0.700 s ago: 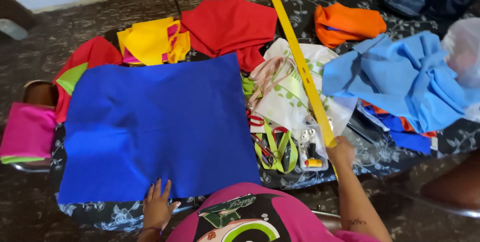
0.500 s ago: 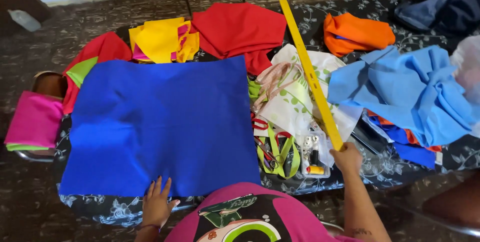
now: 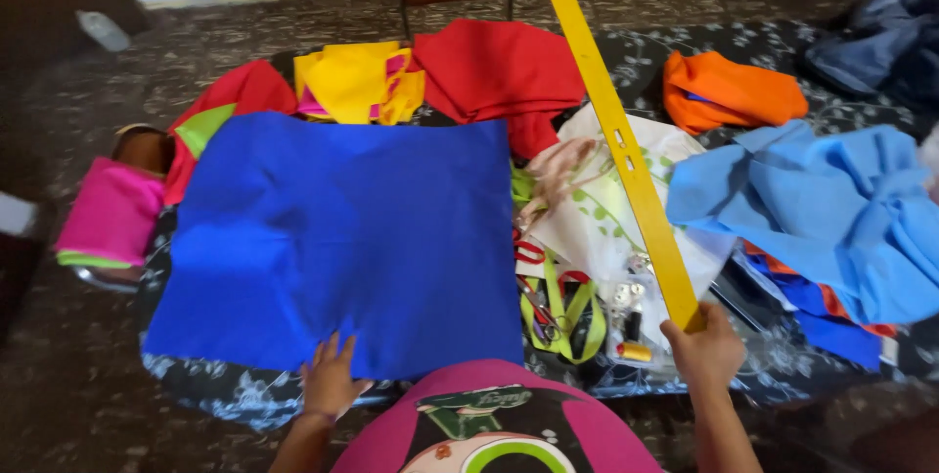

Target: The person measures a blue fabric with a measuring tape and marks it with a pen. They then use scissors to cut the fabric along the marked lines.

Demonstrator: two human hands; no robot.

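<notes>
Yellow long ruler (image 3: 618, 131) gripped at its near end by closed right hand (image 3: 706, 348), slanting up over white printed cloth (image 3: 606, 209). Left hand (image 3: 331, 380) open, flat on blue fabric (image 3: 333, 238) near edge. Light-blue cloth (image 3: 831, 209) to the right.

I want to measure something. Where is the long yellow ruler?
In the head view, the yellow ruler slants up from the right hand, right of the blue cloth.
</notes>
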